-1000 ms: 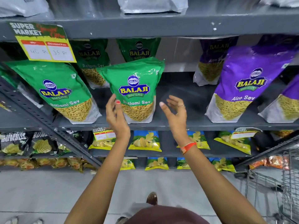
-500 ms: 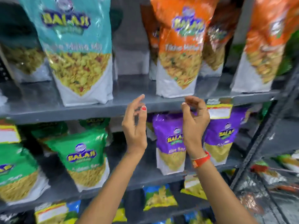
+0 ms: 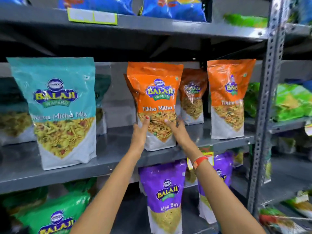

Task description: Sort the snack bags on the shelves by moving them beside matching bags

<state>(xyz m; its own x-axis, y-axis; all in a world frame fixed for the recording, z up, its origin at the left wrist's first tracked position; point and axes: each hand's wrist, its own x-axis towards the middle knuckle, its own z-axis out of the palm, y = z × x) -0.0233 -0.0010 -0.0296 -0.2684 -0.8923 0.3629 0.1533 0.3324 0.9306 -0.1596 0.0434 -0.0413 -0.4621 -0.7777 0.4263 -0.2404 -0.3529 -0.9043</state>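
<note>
An orange Tikha Mitha bag (image 3: 156,92) stands upright at the front of the grey middle shelf (image 3: 104,164). My left hand (image 3: 141,132) grips its lower left side and my right hand (image 3: 177,130) grips its lower right side. Two more orange bags stand to its right, one set back (image 3: 193,95) and one at the shelf front (image 3: 228,98). A teal Khatta Mitha Mix bag (image 3: 60,108) stands at the left of the same shelf, with darker teal bags behind it.
Purple Aloo Sev bags (image 3: 164,195) and green bags (image 3: 55,215) stand on the shelf below. Blue bags (image 3: 172,5) sit on the top shelf. A perforated steel upright (image 3: 268,102) bounds the bay at the right; more green bags (image 3: 292,102) lie beyond it.
The view has risen from the green and purple shelf to the teal and orange one. Both hands, empty before, have lifted and closed on the orange bag's lower sides.
</note>
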